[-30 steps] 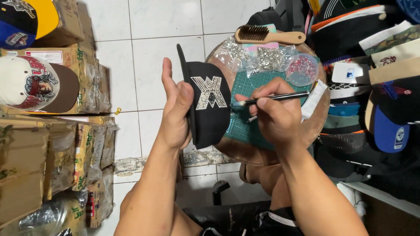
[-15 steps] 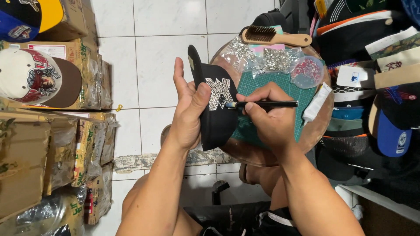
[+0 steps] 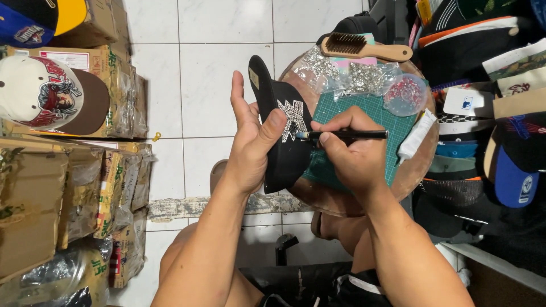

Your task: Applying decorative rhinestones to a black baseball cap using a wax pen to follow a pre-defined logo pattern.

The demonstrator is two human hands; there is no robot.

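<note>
Stacked cardboard boxes [image 3: 51, 193] line one side of the white tiled floor [image 3: 222, 62], with a cream and brown cap [image 3: 48, 96] lying on top. On the other side is a heap of caps [image 3: 489, 113]. Between them stands a round wooden table [image 3: 418, 165] carrying a green cutting mat [image 3: 372, 122], a wooden brush [image 3: 367, 48], bags of studs [image 3: 352, 77] and a white tube [image 3: 415, 136]. Over the table's near edge, the left hand [image 3: 253, 145] grasps a black cap [image 3: 284, 133] (thumb pressed on the crown, fingers behind). The right hand [image 3: 350, 153] grips a black pen tool [image 3: 347, 135], its tip touching the rhinestone emblem [image 3: 293, 119] on the cap's front.
</note>
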